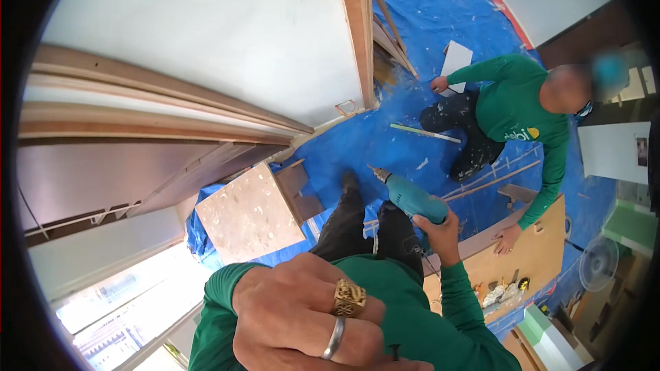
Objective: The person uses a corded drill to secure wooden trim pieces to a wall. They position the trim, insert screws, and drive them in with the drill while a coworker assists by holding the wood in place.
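Note:
My right hand (pixel 441 235) grips a teal power drill (pixel 414 197) by its handle. The drill's bit points up and to the left, above the blue floor sheet. Close to the camera, my left hand (pixel 313 316) is raised in front of my green shirt, its fingers curled. A gold ring and a silver ring sit on those fingers. The fingertips are hidden, so whatever they may hold does not show.
A co-worker in a green shirt (pixel 512 106) kneels at the right, one hand on a wooden board (pixel 550 237) bearing several tools. A paint-spattered wooden box (pixel 249 214) stands left of my legs. Blue sheeting (pixel 412 154) covers the floor. A fan (pixel 598 262) stands far right.

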Available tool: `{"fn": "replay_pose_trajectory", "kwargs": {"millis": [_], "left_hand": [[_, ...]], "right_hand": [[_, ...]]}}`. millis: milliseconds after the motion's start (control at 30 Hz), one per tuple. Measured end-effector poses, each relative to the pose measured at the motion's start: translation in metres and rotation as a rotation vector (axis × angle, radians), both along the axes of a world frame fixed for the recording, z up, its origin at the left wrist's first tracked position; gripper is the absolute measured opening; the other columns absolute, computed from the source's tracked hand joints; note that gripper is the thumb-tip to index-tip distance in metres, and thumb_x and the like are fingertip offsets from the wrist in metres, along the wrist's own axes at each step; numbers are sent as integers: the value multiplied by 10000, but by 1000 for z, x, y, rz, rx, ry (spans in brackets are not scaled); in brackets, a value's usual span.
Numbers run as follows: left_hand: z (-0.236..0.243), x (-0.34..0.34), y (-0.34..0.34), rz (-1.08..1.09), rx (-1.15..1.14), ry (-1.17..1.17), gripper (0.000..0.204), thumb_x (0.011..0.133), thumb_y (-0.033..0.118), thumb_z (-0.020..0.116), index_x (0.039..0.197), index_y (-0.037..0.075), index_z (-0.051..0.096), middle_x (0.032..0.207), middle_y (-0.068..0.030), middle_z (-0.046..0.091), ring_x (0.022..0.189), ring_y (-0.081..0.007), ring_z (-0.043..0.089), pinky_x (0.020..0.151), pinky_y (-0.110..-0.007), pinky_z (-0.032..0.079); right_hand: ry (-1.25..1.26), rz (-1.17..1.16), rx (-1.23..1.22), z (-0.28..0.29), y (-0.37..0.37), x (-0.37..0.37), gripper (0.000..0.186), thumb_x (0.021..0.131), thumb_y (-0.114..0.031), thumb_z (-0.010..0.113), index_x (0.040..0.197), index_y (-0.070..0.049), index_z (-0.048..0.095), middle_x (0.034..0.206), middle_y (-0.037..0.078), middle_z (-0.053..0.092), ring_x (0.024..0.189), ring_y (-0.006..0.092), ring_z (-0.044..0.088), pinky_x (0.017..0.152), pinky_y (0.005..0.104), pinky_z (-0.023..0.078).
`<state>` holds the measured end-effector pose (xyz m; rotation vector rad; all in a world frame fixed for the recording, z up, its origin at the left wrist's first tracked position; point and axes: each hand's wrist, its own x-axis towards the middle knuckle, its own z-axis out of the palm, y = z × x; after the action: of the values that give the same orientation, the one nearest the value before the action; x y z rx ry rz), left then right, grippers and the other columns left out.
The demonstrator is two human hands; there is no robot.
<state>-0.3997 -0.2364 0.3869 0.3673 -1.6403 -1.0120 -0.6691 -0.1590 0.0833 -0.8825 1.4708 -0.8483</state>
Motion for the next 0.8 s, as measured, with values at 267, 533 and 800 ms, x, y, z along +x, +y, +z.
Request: {"fn": "replay_pose_trajectory", "kwargs": {"millis": [267, 533, 800], "left_hand": [[-76, -12, -2, 117, 600, -193, 187, 968, 95, 755, 827, -17, 707, 907, -83, 668, 656, -133, 567, 564, -284, 421], [-285, -9, 20, 231, 1498, 331, 254, 1071, 323, 672, 943, 104, 663, 790, 36, 590, 626, -30, 487, 479, -167, 360], [-309, -63, -5, 276, 1641, 661, 311, 1033, 316, 730, 994, 38, 597, 889, -36, 601, 604, -49, 488, 385, -185, 305]], "right_hand": [[-39, 14, -173, 19, 23, -35, 595, 789, -167, 928, 1296, 22, 681, 1152, 108, 758, 1065, 171, 692, 1000, 366, 544], [38, 117, -375, 63, 36, -57, 679, 765, -155, 932, 1361, 13, 652, 1139, 120, 772, 1080, 175, 708, 985, 374, 559], [76, 89, -300, 68, 35, -69, 662, 800, -114, 888, 1399, -8, 630, 1136, 140, 768, 1028, 183, 735, 920, 348, 574]]}}
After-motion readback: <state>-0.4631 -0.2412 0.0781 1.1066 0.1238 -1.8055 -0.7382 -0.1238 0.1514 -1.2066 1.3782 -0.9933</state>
